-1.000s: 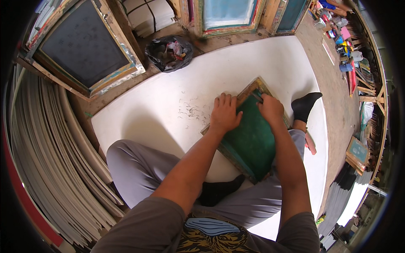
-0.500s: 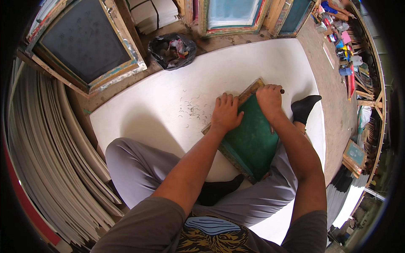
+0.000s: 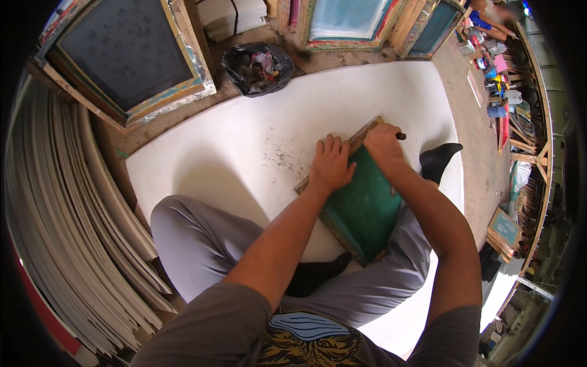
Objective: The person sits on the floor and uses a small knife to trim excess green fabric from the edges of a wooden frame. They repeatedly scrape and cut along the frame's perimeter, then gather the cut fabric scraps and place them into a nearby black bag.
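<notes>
A wooden screen-printing frame with green mesh (image 3: pixel 364 205) lies tilted between my bent legs. My left hand (image 3: pixel 331 163) rests on the frame's far left wooden edge, its fingers stretched out and the thumb apart over the mesh. At the frame's far corner, my right hand (image 3: pixel 382 144) is closed around a tool with a dark handle (image 3: pixel 401 136). Only the handle's end sticks out on the right; the working end is hidden, so its kind cannot be made out. Small, thin curved bits (image 3: pixel 282 158) that look like staples lie scattered left of my left hand.
I sit on a white board (image 3: pixel 214 137). Beyond its far edge stand a black plastic bag of scraps (image 3: pixel 258 68) and a framed dark screen (image 3: pixel 125 58). A stack of sheets (image 3: pixel 79 226) fills the left side. Paint containers (image 3: pixel 496 111) and another person (image 3: pixel 489 21) are at far right.
My right hand has shifted slightly left along the frame's far corner with the tool, its wrist turned a little. My left hand stays on the frame edge. The whole view has tilted slightly.
</notes>
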`<state>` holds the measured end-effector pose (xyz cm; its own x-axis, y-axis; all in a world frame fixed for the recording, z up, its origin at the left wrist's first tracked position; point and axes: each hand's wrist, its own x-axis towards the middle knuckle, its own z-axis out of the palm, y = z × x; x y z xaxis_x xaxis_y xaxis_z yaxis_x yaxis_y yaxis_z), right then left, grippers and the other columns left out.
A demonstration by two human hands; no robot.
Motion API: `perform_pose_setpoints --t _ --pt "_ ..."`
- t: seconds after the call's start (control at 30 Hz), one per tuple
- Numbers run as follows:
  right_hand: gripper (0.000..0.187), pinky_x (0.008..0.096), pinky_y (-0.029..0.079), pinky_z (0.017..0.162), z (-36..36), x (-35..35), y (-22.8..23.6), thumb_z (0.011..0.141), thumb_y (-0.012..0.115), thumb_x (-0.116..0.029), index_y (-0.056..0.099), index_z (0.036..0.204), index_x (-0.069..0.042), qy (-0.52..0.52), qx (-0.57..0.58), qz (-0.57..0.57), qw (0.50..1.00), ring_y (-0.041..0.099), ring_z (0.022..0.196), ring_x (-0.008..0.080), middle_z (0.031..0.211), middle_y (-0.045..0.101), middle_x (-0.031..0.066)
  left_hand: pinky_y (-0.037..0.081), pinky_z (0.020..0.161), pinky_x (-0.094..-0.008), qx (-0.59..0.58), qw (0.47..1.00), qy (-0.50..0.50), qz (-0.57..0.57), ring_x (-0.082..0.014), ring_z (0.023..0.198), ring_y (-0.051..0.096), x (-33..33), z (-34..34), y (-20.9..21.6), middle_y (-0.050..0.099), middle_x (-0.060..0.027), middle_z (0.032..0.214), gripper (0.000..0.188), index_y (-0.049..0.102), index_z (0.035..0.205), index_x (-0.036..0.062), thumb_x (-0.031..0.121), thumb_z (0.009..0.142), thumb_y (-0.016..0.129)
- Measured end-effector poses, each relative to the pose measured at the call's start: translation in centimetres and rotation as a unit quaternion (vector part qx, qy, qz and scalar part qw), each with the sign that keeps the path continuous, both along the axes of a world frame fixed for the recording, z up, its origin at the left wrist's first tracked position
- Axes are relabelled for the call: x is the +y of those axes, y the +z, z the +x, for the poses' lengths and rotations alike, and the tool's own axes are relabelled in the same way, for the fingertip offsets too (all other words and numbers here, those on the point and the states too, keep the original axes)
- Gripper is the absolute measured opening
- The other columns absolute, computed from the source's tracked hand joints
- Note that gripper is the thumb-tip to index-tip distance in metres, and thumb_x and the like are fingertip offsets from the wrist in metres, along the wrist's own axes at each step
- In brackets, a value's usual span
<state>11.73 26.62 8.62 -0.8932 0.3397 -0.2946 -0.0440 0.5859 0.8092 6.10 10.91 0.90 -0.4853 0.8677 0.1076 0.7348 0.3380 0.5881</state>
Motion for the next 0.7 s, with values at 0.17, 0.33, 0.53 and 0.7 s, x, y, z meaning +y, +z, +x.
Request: perform_pose_setpoints --t 0.17,0.33,0.53,0.7 --pt "0.013 0.0511 0.057 0.064 -1.6 0.6 1.8 0.084 0.065 -0.013 0.077 0.084 -0.008 -0.118 0.005 -0.153 0.981 0.076 0.081 0.0320 0.084 0.075 0.0156 0.033 0.115 -0.0555 -0.002 1.000 -0.001 -0.008 -0.0398 0.139 0.043 0.1 -0.1 -0.4 0.055 -0.0209 0.135 0.063 0.053 0.138 0.0014 0.043 0.093 0.067" --pt "0.017 0.0486 0.059 0.075 1.0 3.8 2.4 0.084 0.066 -0.019 0.077 0.088 -0.007 -0.215 0.109 -0.292 0.925 0.075 0.085 0.0364 0.088 0.074 0.0197 0.032 0.116 -0.0559 -0.010 1.000 -0.006 -0.012 -0.0393 0.140 0.043 0.2 0.0 -0.2 0.055 -0.0201 0.137 0.065 0.053 0.139 0.0013 0.043 0.092 0.067" --pt "0.027 0.0492 0.058 0.083 3.1 2.4 1.8 0.089 0.067 -0.032 0.076 0.101 -0.010 -0.334 0.194 -0.406 0.828 0.073 0.095 0.0387 0.097 0.075 0.0192 0.032 0.116 -0.0562 0.010 0.999 -0.010 -0.031 -0.0387 0.141 0.042 0.1 0.0 0.1 0.053 -0.0202 0.140 0.066 0.051 0.141 0.0025 0.044 0.092 0.067" --pt "0.031 0.0494 0.053 0.072 3.0 0.6 0.7 0.087 0.074 -0.034 0.072 0.096 -0.004 -0.379 0.407 -0.492 0.670 0.069 0.082 0.0412 0.084 0.070 0.0223 0.032 0.117 -0.0558 0.013 0.998 -0.016 -0.052 -0.0388 0.143 0.040 0.1 0.0 0.3 0.052 -0.0196 0.142 0.066 0.050 0.142 0.0039 0.046 0.093 0.067"
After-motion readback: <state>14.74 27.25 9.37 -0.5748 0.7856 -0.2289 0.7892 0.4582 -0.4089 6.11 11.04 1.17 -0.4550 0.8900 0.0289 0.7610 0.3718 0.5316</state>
